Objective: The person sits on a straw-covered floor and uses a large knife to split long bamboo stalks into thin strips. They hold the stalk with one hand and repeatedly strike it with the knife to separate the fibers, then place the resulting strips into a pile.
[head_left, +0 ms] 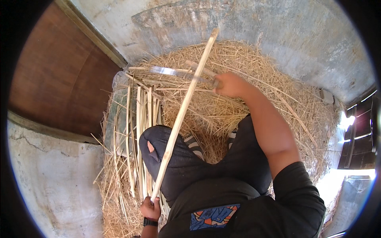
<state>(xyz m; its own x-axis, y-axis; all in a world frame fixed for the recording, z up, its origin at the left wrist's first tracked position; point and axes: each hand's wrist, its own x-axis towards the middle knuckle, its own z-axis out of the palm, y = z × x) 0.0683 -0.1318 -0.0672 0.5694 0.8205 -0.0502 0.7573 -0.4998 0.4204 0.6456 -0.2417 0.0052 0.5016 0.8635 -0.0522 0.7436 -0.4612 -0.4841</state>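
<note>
Two hands share one long bamboo strip [182,115]: the left hand [151,208], grip closed round its near end, steadies it across the knee, while the right hand [230,84] clasps a knife [174,71] against it far off, above straw [246,115].

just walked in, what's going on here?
A person sits on a pile of shavings against a concrete wall. The left hand grips the near end of a long bamboo strip that lies across the knee. The right hand holds a long knife whose blade meets the strip partway up. Cut strips lie in a heap to the person's left.
</note>
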